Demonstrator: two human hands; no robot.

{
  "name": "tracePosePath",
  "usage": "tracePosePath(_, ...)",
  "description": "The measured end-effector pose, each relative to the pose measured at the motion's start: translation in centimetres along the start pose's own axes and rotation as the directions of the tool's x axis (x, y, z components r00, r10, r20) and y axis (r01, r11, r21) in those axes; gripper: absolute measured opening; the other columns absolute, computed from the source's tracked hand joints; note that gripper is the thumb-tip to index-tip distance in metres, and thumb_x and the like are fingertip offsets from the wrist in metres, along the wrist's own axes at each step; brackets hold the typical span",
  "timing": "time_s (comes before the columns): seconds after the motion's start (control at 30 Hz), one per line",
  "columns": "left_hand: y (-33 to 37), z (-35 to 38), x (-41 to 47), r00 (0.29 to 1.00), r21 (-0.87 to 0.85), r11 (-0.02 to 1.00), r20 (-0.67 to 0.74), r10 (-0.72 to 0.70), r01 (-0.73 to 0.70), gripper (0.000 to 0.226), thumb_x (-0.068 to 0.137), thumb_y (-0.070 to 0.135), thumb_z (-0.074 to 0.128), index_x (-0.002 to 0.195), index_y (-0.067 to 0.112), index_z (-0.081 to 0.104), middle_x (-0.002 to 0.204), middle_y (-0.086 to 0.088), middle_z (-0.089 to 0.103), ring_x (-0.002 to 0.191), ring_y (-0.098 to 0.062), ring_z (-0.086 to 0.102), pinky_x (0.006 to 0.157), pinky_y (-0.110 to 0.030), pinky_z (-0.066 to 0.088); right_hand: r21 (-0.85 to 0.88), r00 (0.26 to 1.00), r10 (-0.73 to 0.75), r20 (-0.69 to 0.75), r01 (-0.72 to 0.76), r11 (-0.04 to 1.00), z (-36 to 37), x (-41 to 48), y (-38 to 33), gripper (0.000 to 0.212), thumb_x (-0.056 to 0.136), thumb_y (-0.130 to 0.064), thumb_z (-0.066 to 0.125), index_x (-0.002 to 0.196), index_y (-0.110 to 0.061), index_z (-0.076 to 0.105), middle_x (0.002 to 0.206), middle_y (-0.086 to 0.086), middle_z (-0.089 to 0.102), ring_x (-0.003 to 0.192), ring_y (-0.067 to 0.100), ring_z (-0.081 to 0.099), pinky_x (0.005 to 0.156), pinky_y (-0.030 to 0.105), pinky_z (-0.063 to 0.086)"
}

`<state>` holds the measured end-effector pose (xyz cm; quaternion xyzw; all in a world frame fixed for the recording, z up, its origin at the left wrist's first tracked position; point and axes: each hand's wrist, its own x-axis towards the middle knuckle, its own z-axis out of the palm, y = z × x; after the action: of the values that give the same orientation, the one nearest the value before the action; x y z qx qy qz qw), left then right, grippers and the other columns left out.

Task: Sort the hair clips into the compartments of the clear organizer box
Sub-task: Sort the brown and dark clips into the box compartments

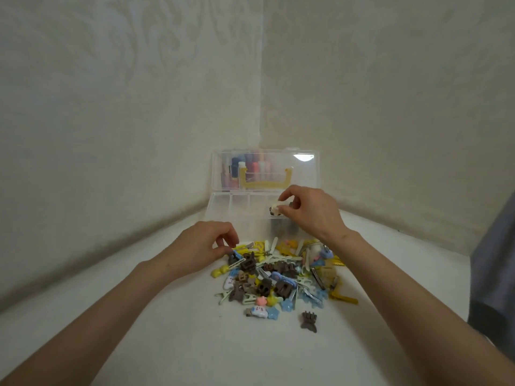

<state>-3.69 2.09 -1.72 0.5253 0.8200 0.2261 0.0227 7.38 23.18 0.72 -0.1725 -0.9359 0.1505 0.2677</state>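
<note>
The clear organizer box (237, 204) stands open in the corner, its lid (278, 165) upright against the wall. In front of it lies a pile of hair clips (281, 277), brown, yellow, blue and white. My right hand (312, 210) hovers over the box's right compartments and pinches a small cream clip (276, 209) with a dark end. My left hand (206, 246) is at the pile's left edge, its thumb and fingertips pinching a small clip (232, 253) there. One brown claw clip (308, 321) lies apart, nearer to me.
Everything rests on a white surface (181, 330) set into a corner of two pale patterned walls. Colourful items show through the upright lid. A grey fabric edge (496, 274) stands at the far right.
</note>
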Motion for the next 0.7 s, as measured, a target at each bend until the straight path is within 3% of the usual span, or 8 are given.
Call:
tracePosePath(0.23,-0.1,-0.3,0.0,0.999,0.010,1.000,0.044,-0.016,0.016,0.014,0.082,0.022,0.066,0.081,0.032,0.057,0.079,0.023,0.057,0.079,0.001,0.059,0.061,-0.017,0.037,0.033,0.991,-0.068,-0.117,0.072,0.997,0.1,-2.6,-0.3,0.015,0.089,-0.029,0.057,0.103,-0.027,0.063,0.077,-0.008,0.062,0.072,0.010,0.057,0.063,0.029,0.046)
tracePosePath(0.43,-0.3,-1.4,0.0,0.987,0.013,0.995,0.124,-0.098,0.097,0.012,0.079,0.025,0.070,0.076,0.027,0.059,0.089,0.004,0.066,0.080,-0.008,0.059,0.063,-0.016,0.039,0.097,0.982,-0.152,-0.108,0.162,0.982,1.2,-5.8,-0.2,0.015,0.087,-0.018,0.059,0.100,-0.023,0.065,0.075,-0.011,0.059,0.067,0.008,0.055,0.063,0.025,0.045)
tracePosePath(0.57,-0.3,-1.8,-0.3,0.960,0.059,0.992,0.251,-0.122,0.111,0.014,0.075,0.027,0.074,0.081,0.022,0.063,0.099,0.001,0.060,0.087,-0.010,0.060,0.081,-0.027,0.047,0.115,0.989,-0.135,-0.067,0.142,0.983,1.4,-6.2,0.1,0.013,0.087,-0.018,0.059,0.097,-0.024,0.065,0.077,-0.011,0.062,0.069,0.007,0.057,0.066,0.022,0.042)
tracePosePath(0.7,0.0,-1.7,-0.4,0.949,0.072,0.993,0.298,-0.107,0.090,0.012,0.075,0.025,0.075,0.079,0.024,0.064,0.100,0.002,0.054,0.089,-0.012,0.059,0.085,-0.030,0.047,0.137,0.990,-0.131,-0.043,0.136,0.981,1.4,-6.3,0.2,0.013,0.087,-0.018,0.058,0.095,-0.025,0.066,0.079,-0.010,0.063,0.066,0.001,0.051,0.063,0.016,0.039)
